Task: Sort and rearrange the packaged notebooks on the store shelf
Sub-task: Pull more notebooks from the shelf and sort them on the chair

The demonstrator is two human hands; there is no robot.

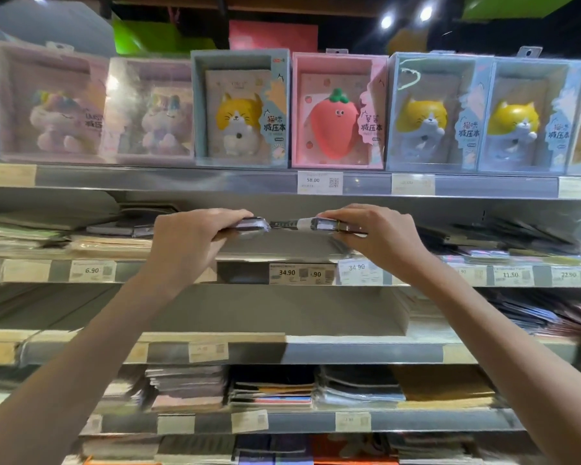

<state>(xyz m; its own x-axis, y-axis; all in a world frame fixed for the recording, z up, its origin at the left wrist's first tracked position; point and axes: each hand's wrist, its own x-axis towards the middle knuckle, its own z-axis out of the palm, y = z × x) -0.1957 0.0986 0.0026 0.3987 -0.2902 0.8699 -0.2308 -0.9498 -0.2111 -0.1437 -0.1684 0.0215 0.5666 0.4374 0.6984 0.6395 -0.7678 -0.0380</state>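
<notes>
Hands are both gripping one flat packaged notebook (292, 225), held edge-on and level in front of the second shelf (242, 273). I am clamping its left end with my left hand (188, 236), fingers curled over the top and thumb underneath. I am holding its right end the same way with my right hand (369, 234). Notebook is hovering over a bare grey stretch of that shelf, just above the 34.90 price tag (287, 272), not touching the shelf as far as I can tell. Flat notebook stacks (108, 241) are lying to the left of it on the same shelf, darker blurred packs (503, 236) to the right. Above, boxed squishy notebooks are standing in a row: a yellow cat box (240, 109) and a pink strawberry box (337, 110) touching side by side. More stacks (272, 387) are sitting on a lower shelf.
</notes>
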